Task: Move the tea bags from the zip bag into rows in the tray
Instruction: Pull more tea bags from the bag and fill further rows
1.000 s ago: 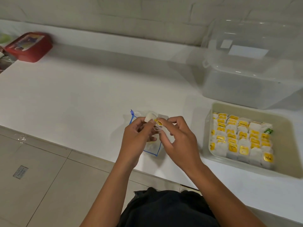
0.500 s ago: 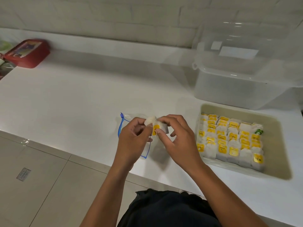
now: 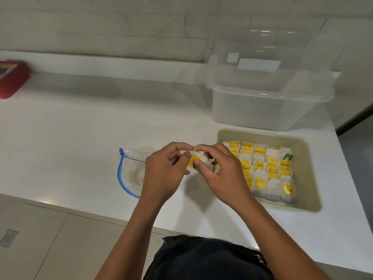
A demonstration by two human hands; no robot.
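Worktop (image 3: 76,126), white, carries everything; landmark taken as the tray (image 3: 308,199). Tray: beige, shallow, already holding rows of white tea bags with yellow tags across its left and middle part, bare floor along its right side. Behind the tray, a clear lidded box (image 3: 262,106). Well to the left of the tray, the zip bag (image 3: 131,174), clear with blue zip edge, lies flat and looks nearly emptied. Between zip bag and tray, just left of the tray's near-left rim, both hands are raised over the worktop: left hand (image 3: 163,174) and right hand (image 3: 224,170) both pinch one tea bag (image 3: 198,161), white pouch, yellow tag facing up, string seen at the fingertips. Each grip is a fingertip pinch, fingers curled. Risks, as judged: the string snags on a finger and drags the bag askew on placing; a clumsy set-down topples the standing rows; too hard a pinch tears the thin paper.
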